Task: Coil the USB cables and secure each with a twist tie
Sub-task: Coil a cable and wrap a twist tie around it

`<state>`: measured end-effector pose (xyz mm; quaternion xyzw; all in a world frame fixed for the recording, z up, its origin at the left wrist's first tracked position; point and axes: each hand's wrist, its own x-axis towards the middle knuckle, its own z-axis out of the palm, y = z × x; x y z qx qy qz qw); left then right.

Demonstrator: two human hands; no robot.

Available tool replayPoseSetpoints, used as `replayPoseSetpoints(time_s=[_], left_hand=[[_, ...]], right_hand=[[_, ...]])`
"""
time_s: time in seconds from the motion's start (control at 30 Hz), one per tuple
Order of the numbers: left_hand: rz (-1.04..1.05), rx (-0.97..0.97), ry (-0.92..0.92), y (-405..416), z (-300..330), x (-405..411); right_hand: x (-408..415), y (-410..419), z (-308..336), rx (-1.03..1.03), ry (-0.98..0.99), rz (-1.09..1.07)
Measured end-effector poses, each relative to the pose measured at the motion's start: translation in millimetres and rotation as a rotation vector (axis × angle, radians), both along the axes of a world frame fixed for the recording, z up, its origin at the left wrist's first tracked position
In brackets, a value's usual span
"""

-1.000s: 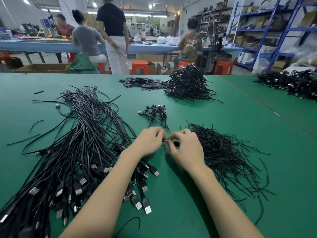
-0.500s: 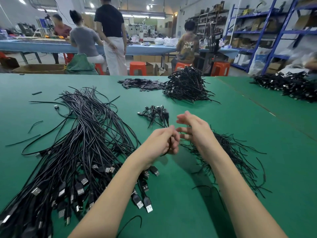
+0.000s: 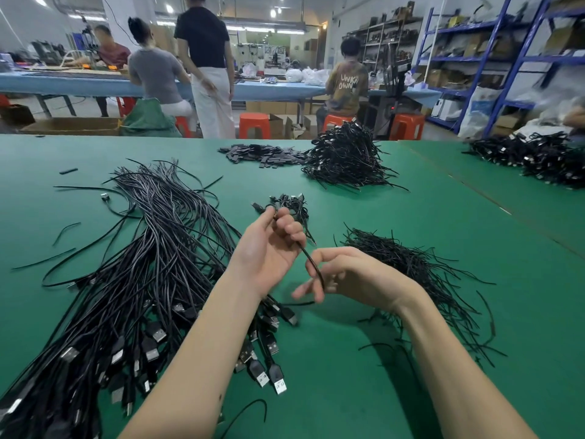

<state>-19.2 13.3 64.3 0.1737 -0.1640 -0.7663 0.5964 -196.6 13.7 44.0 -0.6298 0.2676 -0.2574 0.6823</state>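
A green worktop (image 3: 411,217) carries loose cables (image 3: 142,264), ties (image 3: 411,267) and coiled heaps (image 3: 345,156). Both hands are raised above it: left hand (image 3: 269,248) fingers curl round one cable (image 3: 311,264), right hand (image 3: 354,277) pinches it. Behind: workers, orange stools (image 3: 254,125), blue shelving (image 3: 506,58).

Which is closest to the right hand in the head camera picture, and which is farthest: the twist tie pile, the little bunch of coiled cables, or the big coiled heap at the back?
From the right hand:
1. Twist tie pile, just beside it on the right.
2. Little bunch of coiled cables, ahead, behind the left hand.
3. Big coiled heap, far back near the table's edge.
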Motion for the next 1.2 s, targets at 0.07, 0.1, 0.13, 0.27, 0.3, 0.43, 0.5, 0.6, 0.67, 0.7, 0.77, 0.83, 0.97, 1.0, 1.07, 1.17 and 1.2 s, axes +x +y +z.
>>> replayPoseSetpoints(time_s=[0.07, 0.1, 0.13, 0.27, 0.3, 0.43, 0.5, 0.6, 0.67, 0.7, 0.77, 0.83, 0.97, 1.0, 1.07, 1.17, 1.2], left_hand=[[0.046, 0.013, 0.051, -1.2, 1.1, 4.3], [0.057, 0.014, 0.074, -1.5, 2.0, 6.0], [0.067, 0.012, 0.096, -1.9, 2.7, 7.7], [0.091, -0.029, 0.163, -2.3, 6.6, 16.6], [0.086, -0.048, 0.173, -1.8, 7.6, 19.0], [-0.036, -0.16, 0.158, 4.8, 11.3, 27.4], [-0.135, -0.242, 0.022, 9.0, 12.7, 28.8], [-0.233, -0.37, -0.384, 13.9, 13.1, 25.8], [-0.283, -0.41, -0.644, 17.1, 12.7, 18.5], [-0.294, -0.408, -0.752, 17.6, 12.2, 13.3], [-0.291, -0.391, -0.935, 16.3, 11.0, 3.0], [-0.247, -0.38, -1.032, 14.0, 8.2, -6.0], [-0.042, -0.34, -0.945, 12.5, 5.2, -9.9], [-0.004, -0.331, -0.882, 11.8, 5.7, -7.7], [0.021, -0.284, -0.677, 9.3, 8.2, -0.9], [0.012, -0.262, -0.343, 6.5, 13.9, 13.7], [0.007, -0.265, -0.278, 6.4, 15.3, 17.5]], right_hand=[[-7.0, 1.4, 4.9, 0.061, 0.014, 0.048], [-11.0, 1.9, 6.9, 0.092, 0.034, 0.094], [-14.8, 2.6, 8.4, 0.122, 0.05, 0.147], [-26.3, 3.9, 7.7, 0.164, 0.086, 0.301], [-28.5, 3.4, 6.2, 0.156, 0.098, 0.29], [-26.1, -5.1, 0.3, 0.058, 0.329, -0.045], [-22.3, -10.8, -3.8, 0.085, 0.284, -0.307], [-17.8, -15.3, 1.8, 0.119, 0.031, -0.548], [-16.2, -14.2, 13.8, 0.062, -0.033, -0.649], [-15.9, -12.9, 20.5, 0.028, -0.056, -0.681], [-12.0, -8.1, 33.6, -0.034, -0.092, -0.679], [-3.4, -0.9, 44.2, -0.127, -0.071, -0.635], [11.0, 10.7, 53.0, -0.213, -0.054, -0.39], [11.2, 12.6, 52.1, -0.177, -0.06, -0.278], [7.9, 15.1, 46.3, -0.096, -0.018, -0.07], [2.4, 16.3, 30.6, 0.016, 0.051, 0.095], [1.7, 15.9, 26.4, 0.057, 0.049, 0.103]])
